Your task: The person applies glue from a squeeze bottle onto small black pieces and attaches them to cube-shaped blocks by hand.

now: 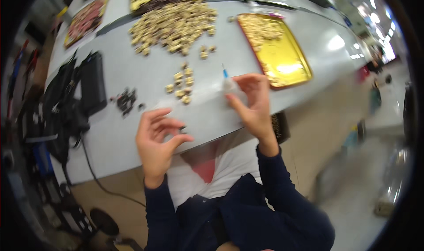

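Note:
My right hand [254, 101] is wrapped round a small white squeeze bottle [229, 86] with a blue neck and a thin needle tip pointing up and away. Over the table's near edge, my left hand [158, 136] has its fingers curled toward the thumb. A small dark piece [183, 129] shows at its fingertips; its exact kind is too small to make out. Ahead of both hands lies a loose group of small cream-coloured block-like pieces [188, 80]. Left of them is a little heap of small black parts [126, 100].
A large pile of cream pieces [176, 26] covers the far middle of the grey table [207, 118]. A shiny gold tray [287, 61] at right holds more pieces. Another tray [87, 19] stands far left. A black case [92, 83] and cables lie along the left side.

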Motion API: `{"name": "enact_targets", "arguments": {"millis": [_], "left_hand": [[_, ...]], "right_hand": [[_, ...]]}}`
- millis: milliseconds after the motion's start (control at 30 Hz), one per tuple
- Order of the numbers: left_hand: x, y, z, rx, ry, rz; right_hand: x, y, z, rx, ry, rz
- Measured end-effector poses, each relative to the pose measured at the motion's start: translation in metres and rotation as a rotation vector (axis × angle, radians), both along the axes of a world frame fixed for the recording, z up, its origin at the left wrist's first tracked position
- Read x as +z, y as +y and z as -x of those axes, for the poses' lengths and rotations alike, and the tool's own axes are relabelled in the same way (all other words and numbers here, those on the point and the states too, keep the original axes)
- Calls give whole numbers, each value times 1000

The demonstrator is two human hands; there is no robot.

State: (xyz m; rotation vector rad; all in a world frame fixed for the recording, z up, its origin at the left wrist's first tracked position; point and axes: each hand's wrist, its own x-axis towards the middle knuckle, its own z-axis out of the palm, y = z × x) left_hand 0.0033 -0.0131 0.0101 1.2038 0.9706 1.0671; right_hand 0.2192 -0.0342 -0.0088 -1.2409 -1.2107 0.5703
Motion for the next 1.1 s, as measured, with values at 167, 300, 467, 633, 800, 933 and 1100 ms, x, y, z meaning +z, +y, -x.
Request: {"name": "enact_targets", "arguments": {"millis": [167, 300, 467, 633, 800, 933, 1100], "left_hand": [[1, -3, -1, -13, 53, -57], [2, -4, -2, 3, 80, -60], [-6, -2, -5, -50, 58, -174], [-9, -7, -4, -62, 24, -154], [-9, -8, 3, -56, 59, -230], [-9, -9, 2, -60, 69, -245], [-11, -10, 0, -51, 57, -283]], "right_hand": [[11, -6, -8, -9, -124, 5], [28, -13, -44, -268, -266, 18], [43, 15, -110, -334, -584, 408], [43, 30, -141, -50, -537, 593], [50, 32, -140, 78, -432, 600], [50, 25, -144, 41, -448, 580], [56, -3, -124, -186, -200, 182]]}}
